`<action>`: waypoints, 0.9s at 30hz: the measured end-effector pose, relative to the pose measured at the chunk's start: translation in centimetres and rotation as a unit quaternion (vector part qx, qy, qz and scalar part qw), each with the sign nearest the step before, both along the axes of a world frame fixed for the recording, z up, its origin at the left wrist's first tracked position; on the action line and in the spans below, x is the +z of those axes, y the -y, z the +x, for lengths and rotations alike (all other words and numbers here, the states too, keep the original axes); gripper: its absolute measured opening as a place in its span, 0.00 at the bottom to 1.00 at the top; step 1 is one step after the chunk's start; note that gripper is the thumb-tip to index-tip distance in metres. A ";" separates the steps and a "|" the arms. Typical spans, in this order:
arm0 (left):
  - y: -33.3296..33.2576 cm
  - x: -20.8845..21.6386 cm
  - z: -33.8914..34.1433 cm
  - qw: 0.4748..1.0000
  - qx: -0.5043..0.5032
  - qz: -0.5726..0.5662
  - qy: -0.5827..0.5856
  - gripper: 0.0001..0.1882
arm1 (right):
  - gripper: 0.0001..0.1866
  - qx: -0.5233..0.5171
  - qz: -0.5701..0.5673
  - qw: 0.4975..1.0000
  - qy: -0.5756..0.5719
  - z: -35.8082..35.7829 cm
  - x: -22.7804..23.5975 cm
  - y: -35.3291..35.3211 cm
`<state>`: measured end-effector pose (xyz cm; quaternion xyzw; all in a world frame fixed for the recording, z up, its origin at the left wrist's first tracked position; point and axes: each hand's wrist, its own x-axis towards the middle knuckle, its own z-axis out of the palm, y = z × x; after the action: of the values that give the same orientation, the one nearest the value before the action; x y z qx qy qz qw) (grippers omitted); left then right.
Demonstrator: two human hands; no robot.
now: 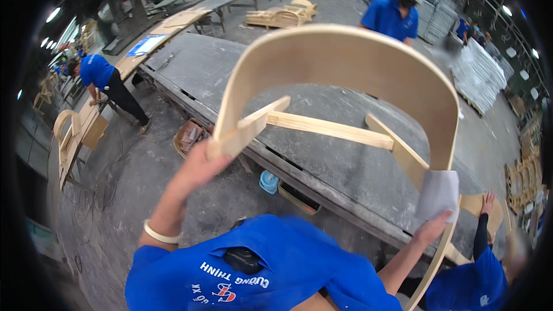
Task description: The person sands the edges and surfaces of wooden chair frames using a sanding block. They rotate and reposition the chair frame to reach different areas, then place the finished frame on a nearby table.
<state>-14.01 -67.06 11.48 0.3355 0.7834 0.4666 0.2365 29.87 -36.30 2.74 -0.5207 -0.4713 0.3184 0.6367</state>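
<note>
A pale wooden chair frame (351,52) with a broad curved back is raised over the grey worktable (201,60). A straight crossbar (334,131) joins its two angled side pieces. My left hand (201,167) is closed round the frame's left corner, where the curved back meets a side piece. At the right end, my right hand (433,227) presses a pale grey sheet (439,196) against the curved wood. The sheet looks like sandpaper or cloth; I cannot tell which. Its fingers are partly hidden behind the sheet and the wood.
Close on my right, a co-worker (475,276) rests a hand on another wooden part (475,203). Another person (391,17) stands across the table. A box of items (190,136) and a blue container (268,182) sit by the table's near side. At left, a person bends over a bench (80,129).
</note>
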 end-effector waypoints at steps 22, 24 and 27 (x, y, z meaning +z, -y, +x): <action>-17.5 11.0 -16.1 0.779 -0.067 0.568 -0.255 0.14 | 0.28 -0.058 0.547 0.829 0.099 -29.1 18.8 -11.6; -18.0 11.3 -16.7 0.763 -0.101 0.574 -0.278 0.17 | 0.28 -0.060 0.498 0.851 0.154 -34.8 19.7 -17.2; -18.2 11.6 -17.4 0.735 -0.143 0.581 -0.318 0.20 | 0.27 -0.258 0.486 0.780 0.297 -44.0 22.1 -19.2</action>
<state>-31.36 -48.83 23.06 0.6445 0.3319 0.6581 -0.2036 -14.12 -17.13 24.88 -0.3131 -0.5774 -0.2998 0.6919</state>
